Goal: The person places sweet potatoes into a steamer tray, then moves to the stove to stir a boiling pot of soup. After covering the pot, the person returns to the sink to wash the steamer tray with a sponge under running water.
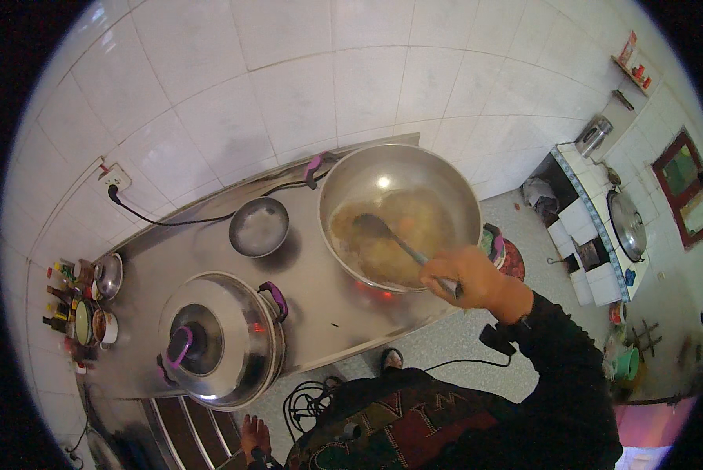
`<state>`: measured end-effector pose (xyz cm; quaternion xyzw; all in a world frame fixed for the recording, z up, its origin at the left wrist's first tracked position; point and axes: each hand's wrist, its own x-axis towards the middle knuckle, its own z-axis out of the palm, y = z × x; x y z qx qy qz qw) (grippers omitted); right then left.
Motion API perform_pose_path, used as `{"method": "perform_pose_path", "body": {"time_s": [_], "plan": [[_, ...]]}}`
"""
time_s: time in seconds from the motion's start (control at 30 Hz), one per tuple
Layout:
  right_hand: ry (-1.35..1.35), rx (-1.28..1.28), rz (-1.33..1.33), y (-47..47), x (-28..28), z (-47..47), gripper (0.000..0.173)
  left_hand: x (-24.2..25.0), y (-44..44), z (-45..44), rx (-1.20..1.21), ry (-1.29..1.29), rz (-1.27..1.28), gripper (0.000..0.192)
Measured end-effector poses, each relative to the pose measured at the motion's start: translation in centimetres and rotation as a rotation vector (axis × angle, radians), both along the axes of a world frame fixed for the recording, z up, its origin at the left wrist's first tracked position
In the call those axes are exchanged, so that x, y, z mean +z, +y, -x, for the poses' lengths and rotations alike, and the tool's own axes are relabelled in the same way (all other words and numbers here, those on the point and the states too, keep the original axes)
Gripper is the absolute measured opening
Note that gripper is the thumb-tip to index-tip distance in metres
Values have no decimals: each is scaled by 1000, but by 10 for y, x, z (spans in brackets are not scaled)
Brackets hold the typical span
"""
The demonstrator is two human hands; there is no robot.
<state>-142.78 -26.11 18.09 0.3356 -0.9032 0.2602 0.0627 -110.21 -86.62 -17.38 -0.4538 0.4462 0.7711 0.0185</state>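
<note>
My right hand (469, 277) grips the handle of a metal cooking spoon (407, 247). Its dark bowl end dips into murky, yellowish-brown liquid (387, 261) inside a large metal wok (454, 182). Steam or cloudiness blurs what is in the liquid, though an orange spot shows near the middle. Under the wok's front rim, red lights glow. My left hand (255, 435) hangs low beside the counter's front, its fingers extended and nothing seen in it. The nearest large thing to that hand is a lidded steel pot (234, 346) with purple handles.
A small metal bowl (259, 228) sits on the steel counter (322, 329) between pot and wok. A black cord runs to the wall socket (116, 176). Bottles and bowls (84, 320) crowd the far left end. Coiled cable (304, 405) lies on the floor. A tiled stove (592, 235) stands right.
</note>
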Motion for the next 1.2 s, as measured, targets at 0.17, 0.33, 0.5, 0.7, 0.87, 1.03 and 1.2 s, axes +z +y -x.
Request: {"method": "perform_pose_path", "body": {"time_s": [0.17, 0.33, 0.5, 0.7, 0.87, 1.03, 1.2], "plan": [[-179, 184, -206, 14, 49, -12, 19, -9, 17, -1, -182, 29, 92, 61], [-349, 292, -449, 29, 89, -24, 20, -2, 43, 5, 19, 66, -70, 57], [-210, 227, -516, 29, 99, -49, 17, 10, 48, 18, -218, 29, 43, 53], [-117, 213, -548, 16, 66, -54, 12, -16, 25, 28, -178, 74, 83, 50], [-29, 151, -598, 7, 25, -35, 10, -6, 7, 14, -201, -36, 149, 56], [65, 96, -602, 1, 1, -8, 11, -39, -18, -14, 81, -13, -89, 56], [116, 38, -680, -1, -14, 25, 14, -70, -34, -35, -288, 397, -57, 58]]}}
